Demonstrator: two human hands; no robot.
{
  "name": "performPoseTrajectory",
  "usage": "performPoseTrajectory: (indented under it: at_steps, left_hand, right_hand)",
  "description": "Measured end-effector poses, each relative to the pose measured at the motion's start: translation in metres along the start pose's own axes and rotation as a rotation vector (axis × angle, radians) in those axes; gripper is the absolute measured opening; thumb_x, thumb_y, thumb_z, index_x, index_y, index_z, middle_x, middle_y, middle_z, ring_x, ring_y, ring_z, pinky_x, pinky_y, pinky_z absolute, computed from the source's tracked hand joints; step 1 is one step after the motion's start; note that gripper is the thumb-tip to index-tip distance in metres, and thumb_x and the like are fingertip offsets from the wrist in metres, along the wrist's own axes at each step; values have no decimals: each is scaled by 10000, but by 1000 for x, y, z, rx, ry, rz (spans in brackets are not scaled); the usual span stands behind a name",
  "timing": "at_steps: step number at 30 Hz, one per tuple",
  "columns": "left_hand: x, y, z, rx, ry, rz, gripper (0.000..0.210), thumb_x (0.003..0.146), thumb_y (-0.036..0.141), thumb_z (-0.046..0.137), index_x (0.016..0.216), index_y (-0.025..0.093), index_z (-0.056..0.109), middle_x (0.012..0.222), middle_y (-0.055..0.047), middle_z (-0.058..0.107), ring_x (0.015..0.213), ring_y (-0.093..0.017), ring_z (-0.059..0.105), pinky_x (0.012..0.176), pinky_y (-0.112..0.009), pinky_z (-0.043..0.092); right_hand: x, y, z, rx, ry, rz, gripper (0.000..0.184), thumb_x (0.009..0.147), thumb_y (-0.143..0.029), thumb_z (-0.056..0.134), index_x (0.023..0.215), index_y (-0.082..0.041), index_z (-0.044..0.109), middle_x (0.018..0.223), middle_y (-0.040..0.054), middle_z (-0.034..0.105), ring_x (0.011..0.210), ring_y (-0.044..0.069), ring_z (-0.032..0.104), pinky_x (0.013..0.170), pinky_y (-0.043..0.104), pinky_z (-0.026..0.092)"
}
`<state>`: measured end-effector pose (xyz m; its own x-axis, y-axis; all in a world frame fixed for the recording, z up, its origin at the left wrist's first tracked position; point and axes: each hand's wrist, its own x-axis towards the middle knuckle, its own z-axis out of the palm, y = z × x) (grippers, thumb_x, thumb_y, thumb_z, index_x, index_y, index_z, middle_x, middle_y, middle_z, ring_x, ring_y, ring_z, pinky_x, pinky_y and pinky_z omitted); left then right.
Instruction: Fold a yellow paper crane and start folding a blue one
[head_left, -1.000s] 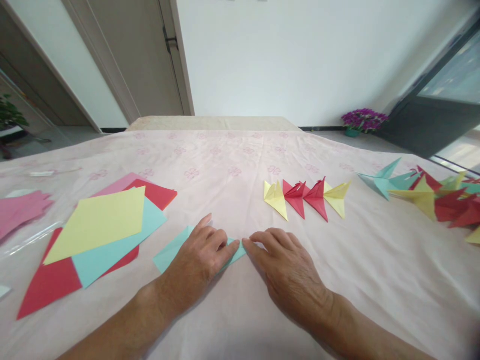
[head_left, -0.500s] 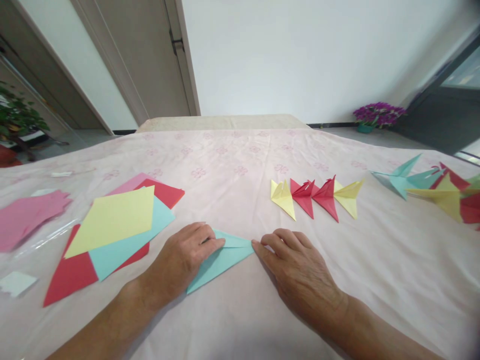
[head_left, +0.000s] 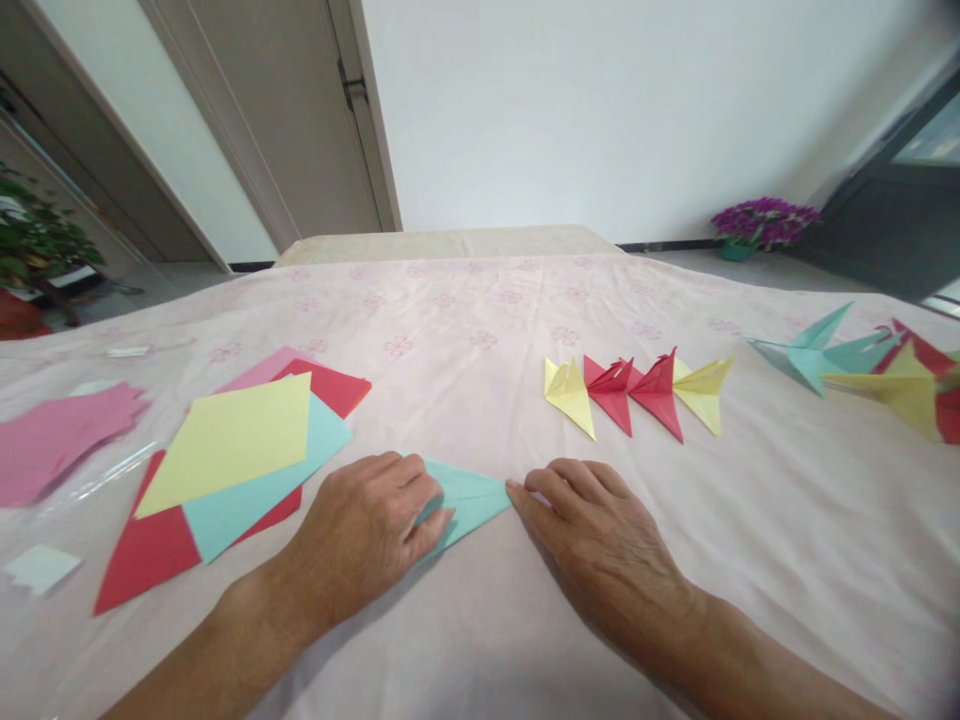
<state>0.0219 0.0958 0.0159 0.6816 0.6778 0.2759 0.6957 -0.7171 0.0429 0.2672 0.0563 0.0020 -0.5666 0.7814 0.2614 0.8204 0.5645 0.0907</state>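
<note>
A light blue folded sheet of paper [head_left: 474, 492] lies on the cloth, narrowing to a point on the right, with a crease line along its middle. My left hand [head_left: 381, 510] presses down on its wide end, fingers curled and thumb on the near half; that end is mostly hidden beneath the palm. At the pointed tip, my right hand [head_left: 592, 520] holds the paper down between thumb and fingertips, its other fingers bent.
Left of my hands lie loose yellow [head_left: 232, 440], light blue [head_left: 240, 510] and red sheets [head_left: 150, 555], with pink paper pieces [head_left: 60, 440] farther left. Folded yellow [head_left: 570, 395] and red paper cranes [head_left: 654, 390] stand right of centre, more cranes [head_left: 810, 355] at far right.
My left hand has shifted slightly on the light blue paper, its thumb now lower, across the near half. The paper's near left corner no longer shows. My right hand stays at the tip.
</note>
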Motion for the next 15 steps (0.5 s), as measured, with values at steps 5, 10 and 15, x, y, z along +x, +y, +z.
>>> performPoseTrajectory:
  at_steps: [5, 10, 15]
  left_hand:
    - [12, 11, 18, 192, 32, -137, 233, 927, 276, 549, 709, 194, 566, 697, -17, 572, 695, -205, 539, 612, -336, 417]
    - [12, 14, 26, 91, -6, -202, 70, 905, 245, 588, 917, 179, 605, 880, -43, 600, 782, -217, 558, 688, -362, 490]
    - [1, 16, 26, 103, -34, -124, 459, 866, 15, 522, 1281, 212, 530, 1177, -86, 583, 936, -227, 578, 803, -393, 530]
  right_hand:
    - [0, 0, 1, -7, 6, -4, 251, 803, -152, 701, 1042, -183, 627, 887, 34, 605, 809, 214, 479, 724, 362, 349]
    - [-1, -2, 2, -25, 16, 0, 226, 825, -148, 678, 1041, -184, 621, 871, 36, 586, 804, 218, 463, 718, 360, 350]
    - [-2, -3, 3, -30, 19, -23, 208, 822, -139, 674, 1022, -167, 621, 857, 41, 576, 785, 218, 451, 710, 357, 353]
